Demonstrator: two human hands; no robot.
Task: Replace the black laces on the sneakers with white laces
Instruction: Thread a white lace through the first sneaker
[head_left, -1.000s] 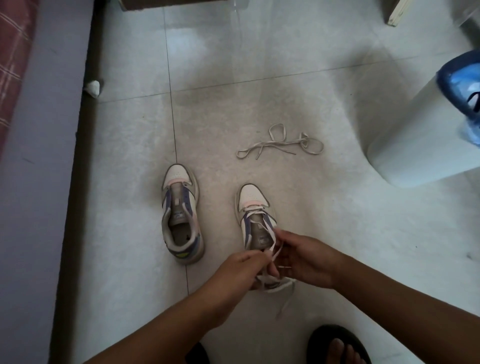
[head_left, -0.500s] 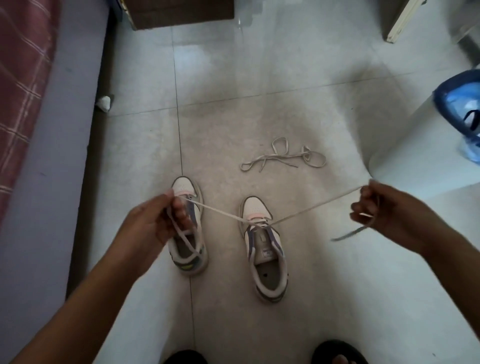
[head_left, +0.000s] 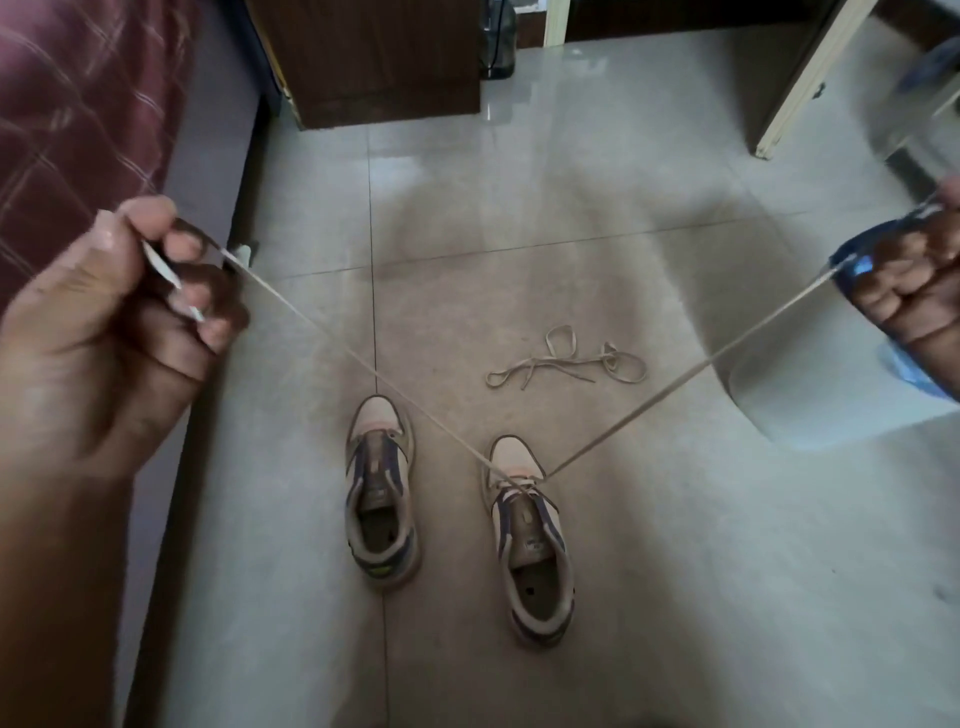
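Note:
Two white, purple-trimmed sneakers stand on the tiled floor. The left sneaker (head_left: 381, 493) has no lace. The right sneaker (head_left: 530, 535) carries a white lace (head_left: 675, 384) threaded through its lowest eyelets near the toe. Both ends of that lace run taut up and outward in a V. My left hand (head_left: 130, 322) is raised at the left and grips one end in curled fingers. My right hand (head_left: 914, 291) is raised at the right edge, partly cut off, and grips the other end. A second loose white lace (head_left: 566, 358) lies tangled on the floor beyond the shoes.
A bed with a red plaid cover (head_left: 78, 104) runs along the left. A dark wooden cabinet (head_left: 379, 57) stands at the back. A white bin with a blue liner (head_left: 810, 395) sits at the right, and a pale door frame (head_left: 795, 98) behind it.
Both hands left the right sneaker's tongue, drew the lace ends apart, then rose higher and wider, pulling the lace taut. The camera tilted up and shows more of the room.

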